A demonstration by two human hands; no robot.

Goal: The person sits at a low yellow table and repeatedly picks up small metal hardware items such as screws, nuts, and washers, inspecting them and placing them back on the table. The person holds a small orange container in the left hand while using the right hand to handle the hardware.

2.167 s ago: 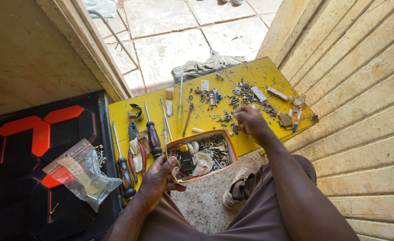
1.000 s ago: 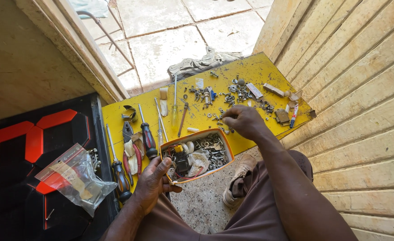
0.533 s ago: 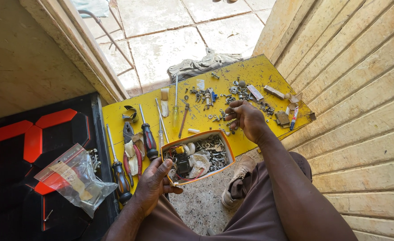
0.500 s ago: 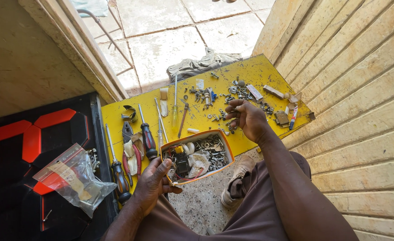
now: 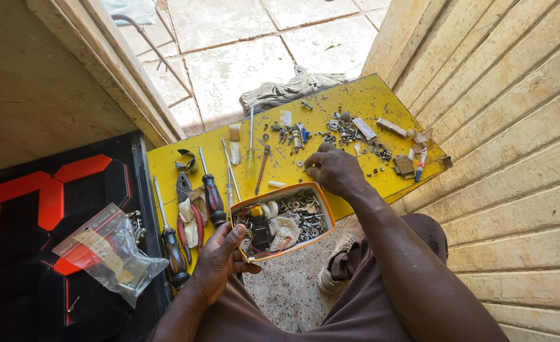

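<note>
Sorting through small hardware, a seated person is steadying an orange-rimmed box of screws and fittings at the centre of the frame, the left hand closing its grip on the box's lower-left corner, thumb over the rim. The right hand is hovering just above the box's upper right edge, fingers curled together over the yellow bench; whether that grip is pinching a part cannot be told from this view. Scattered screws and washers are lying across the upper right of the board, while red-handled screwdrivers and pliers are resting to the left of the box. A clear plastic bag is sitting at the lower left on a black-and-red panel. Picking well here looks to depend on keeping the box level so nothing spills off the board's near edge, and on lifting one small piece at a time with fingertips rather than sweeping the pile.
</note>
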